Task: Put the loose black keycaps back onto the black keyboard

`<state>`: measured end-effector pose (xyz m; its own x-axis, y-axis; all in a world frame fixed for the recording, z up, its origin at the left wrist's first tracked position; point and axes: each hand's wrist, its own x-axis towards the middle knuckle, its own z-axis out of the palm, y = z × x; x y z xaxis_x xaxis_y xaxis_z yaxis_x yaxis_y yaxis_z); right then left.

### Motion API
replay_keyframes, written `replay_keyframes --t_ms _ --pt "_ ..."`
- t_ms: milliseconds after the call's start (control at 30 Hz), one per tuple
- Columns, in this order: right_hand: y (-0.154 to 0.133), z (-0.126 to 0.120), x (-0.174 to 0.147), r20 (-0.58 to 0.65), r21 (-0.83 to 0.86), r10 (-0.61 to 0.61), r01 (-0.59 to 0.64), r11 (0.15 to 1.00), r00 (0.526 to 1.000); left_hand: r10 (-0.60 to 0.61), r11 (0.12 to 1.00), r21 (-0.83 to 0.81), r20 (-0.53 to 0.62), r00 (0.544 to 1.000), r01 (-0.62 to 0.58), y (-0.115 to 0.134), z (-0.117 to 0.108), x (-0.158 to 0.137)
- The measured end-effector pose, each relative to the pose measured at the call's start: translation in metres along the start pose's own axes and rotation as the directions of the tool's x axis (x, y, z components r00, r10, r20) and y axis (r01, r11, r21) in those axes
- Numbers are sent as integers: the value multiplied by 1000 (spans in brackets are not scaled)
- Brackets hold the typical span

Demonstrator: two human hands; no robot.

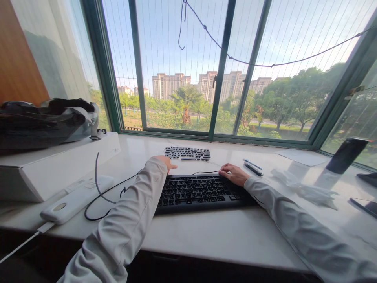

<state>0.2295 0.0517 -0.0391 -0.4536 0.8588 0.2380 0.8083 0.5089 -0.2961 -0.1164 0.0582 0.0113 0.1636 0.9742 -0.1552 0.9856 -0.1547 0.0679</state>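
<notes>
A black keyboard (197, 192) lies on the white counter before me; its key positions show small sockets without caps. Beyond its back edge, the removed dark keycaps (191, 152) are laid out in rows. My left hand (168, 162) is over the counter between keyboard and keycaps, near the rows' left end. One digit stretches out to the right; the sleeve hides part of the hand, and nothing shows in it. My right hand (235, 174) is at the keyboard's back right edge, fingers bent around that edge.
To the right lie pens (253, 168), a crumpled clear plastic bag (306, 188), paper (300, 157), a phone (365, 205) and a dark upright object (346, 155). A white power strip (73, 200), black cable (97, 218) and white box (59, 169) are left. Windows (176, 135) border the back.
</notes>
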Motion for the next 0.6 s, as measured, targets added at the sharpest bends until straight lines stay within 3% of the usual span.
replay_keyframes --t_ms 100,333,467,600 --pt "-1 0 -2 -10 14 3 -3 1000 1000 110 994 -28 90 990 -108 13 0 -1" --pt "-7 -1 -5 -33 19 27 -26 999 999 273 961 32 21 962 -273 22 6 2" --pt "-9 -4 -5 -17 7 49 -49 999 999 179 982 68 -44 983 -176 19 1 -3" --pt "-4 -6 -5 -22 -23 95 -96 995 995 -82 991 102 -87 993 91 13 -5 -12"
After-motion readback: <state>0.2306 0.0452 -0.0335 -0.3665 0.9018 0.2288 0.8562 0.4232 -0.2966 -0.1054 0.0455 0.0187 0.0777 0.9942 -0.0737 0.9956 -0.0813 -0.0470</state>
